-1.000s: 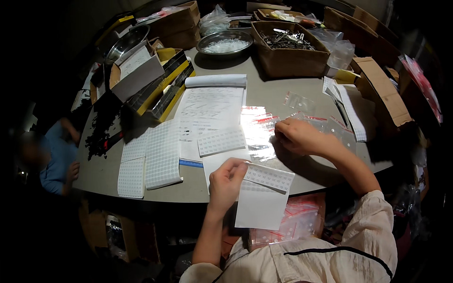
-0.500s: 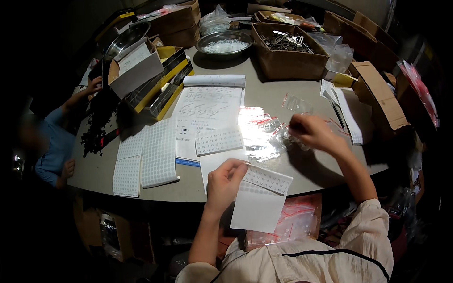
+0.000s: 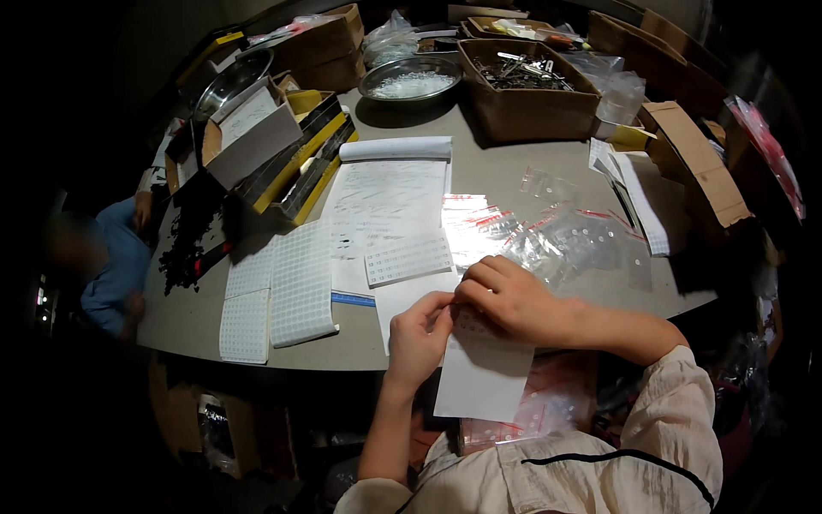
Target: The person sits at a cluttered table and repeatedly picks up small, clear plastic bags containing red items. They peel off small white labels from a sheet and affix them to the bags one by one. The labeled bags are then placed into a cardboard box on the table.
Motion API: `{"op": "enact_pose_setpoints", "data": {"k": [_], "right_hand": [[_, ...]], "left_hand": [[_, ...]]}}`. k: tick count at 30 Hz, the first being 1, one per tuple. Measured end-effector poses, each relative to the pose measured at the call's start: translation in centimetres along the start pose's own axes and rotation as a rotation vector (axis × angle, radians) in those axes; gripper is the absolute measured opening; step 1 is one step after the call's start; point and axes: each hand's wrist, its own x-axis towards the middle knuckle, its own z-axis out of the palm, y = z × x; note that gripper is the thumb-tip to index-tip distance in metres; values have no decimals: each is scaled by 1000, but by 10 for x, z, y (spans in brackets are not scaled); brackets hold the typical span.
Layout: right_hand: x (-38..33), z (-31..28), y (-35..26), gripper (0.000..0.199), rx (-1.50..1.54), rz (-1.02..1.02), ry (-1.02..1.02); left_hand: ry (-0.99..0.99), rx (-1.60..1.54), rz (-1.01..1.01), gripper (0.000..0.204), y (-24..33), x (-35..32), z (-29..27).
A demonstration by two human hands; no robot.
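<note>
My left hand (image 3: 419,336) pinches the upper left corner of a white sticker sheet (image 3: 482,377), which hangs over the table's front edge. Rows of small round labels run along the sheet's top part, and its lower part is blank. My right hand (image 3: 514,301) lies over the top of the same sheet, fingers bent together and meeting the left fingertips; whether a label is between them is hidden. Just beyond my right hand, clear zip bags (image 3: 575,242) with red seal lines are spread over the table. A cut strip of labels (image 3: 408,261) rests on white paper nearby.
An open notepad (image 3: 390,193) lies mid-table, with more sticker sheets (image 3: 301,283) to its left. Behind stand a metal bowl (image 3: 370,87) of clear pieces and a carton (image 3: 531,118) of metal parts. A box of bags (image 3: 565,398) is below the sheet. A co-worker in blue (image 3: 124,257) sits at left.
My right hand has come from the zip bags, left and nearer, to the top of the sticker sheet beside my left hand. The co-worker's arm has drawn back from the boxes.
</note>
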Motion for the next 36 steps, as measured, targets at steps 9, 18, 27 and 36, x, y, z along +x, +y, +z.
{"op": "enact_pose_setpoints", "data": {"k": [9,18,27,36], "right_hand": [[-12,-40,79,19,314,382,12],[-31,-62,89,13,-143,635,-195],[-24,-11,122,25,-131,132,-67],[-58,-40,114,82,-236,491,-204]], "left_hand": [[16,-80,10,16,0,1,2],[31,16,-3,16,6,1,3],[25,-16,-38,16,12,1,3],[130,-272,-71,15,3,-3,0]]}}
